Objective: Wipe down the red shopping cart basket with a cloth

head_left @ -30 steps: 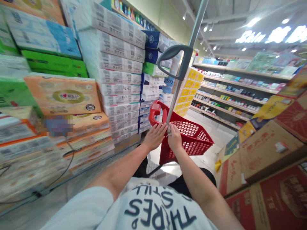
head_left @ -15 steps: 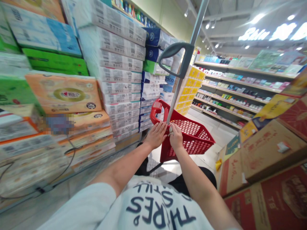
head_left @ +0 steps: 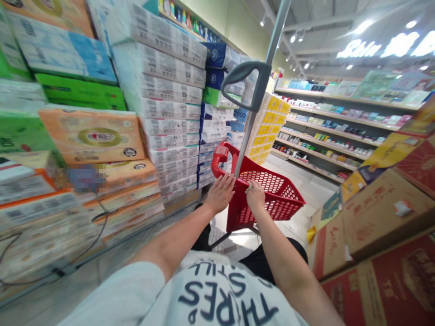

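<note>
A red rolling shopping basket with a perforated body stands before me. Its metal pull rod rises from the near edge and carries a grey loop handle. My left hand lies flat against the near rim beside the rod's foot, fingers straight. Just right of the rod, my right hand is closed on a small crumpled pale wipe, against the basket's near upper edge. Whether it is cloth or tissue I cannot tell. A curved red carry handle sits on the basket's left side.
Stacked tissue packs line the left, with a tall column of white packs beyond. Cardboard cartons stand close on the right. Stocked shelves fill the back. A loose cable hangs at the lower left.
My right hand has shifted right, away from the rod, along the basket's edge with the wipe. The rod and handle have moved slightly left in view. My left hand stays nearly in place.
</note>
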`<state>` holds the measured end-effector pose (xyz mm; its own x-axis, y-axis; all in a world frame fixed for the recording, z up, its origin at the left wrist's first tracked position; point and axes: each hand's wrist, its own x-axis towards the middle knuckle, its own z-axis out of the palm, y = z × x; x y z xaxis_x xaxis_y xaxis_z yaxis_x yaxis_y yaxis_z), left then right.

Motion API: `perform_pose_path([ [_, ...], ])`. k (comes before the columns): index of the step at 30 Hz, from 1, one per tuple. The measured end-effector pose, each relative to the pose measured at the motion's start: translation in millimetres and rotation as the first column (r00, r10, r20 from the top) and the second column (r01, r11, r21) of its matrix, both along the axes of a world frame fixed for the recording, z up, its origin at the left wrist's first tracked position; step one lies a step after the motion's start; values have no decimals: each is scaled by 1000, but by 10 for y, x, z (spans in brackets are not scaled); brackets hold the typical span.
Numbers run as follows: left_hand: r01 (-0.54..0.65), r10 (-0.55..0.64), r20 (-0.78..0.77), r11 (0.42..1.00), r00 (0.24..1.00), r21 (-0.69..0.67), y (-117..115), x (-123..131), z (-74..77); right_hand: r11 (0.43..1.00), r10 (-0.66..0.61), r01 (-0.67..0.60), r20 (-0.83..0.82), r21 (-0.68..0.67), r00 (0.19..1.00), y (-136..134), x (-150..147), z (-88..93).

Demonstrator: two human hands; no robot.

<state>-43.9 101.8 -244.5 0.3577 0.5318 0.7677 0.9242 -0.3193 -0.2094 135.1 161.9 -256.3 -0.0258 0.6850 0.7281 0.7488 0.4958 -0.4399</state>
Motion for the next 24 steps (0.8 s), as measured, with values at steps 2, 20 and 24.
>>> perform_pose_path([
  [2, -8, 9, 14, 1000, 1000, -7, -2, 2, 0, 995, 92, -93, 32, 44, 995, -25, -83, -1],
  [20, -7, 7, 10, 1000, 1000, -26, -2, 18, -24, 999, 19, -19, 1, 34, 1000, -79, -136, 14],
  [24, -5, 6, 22, 1000, 1000, -18, 2, 8, -38, 984, 132, -142, 97, 103, 987, -110, -143, -8],
])
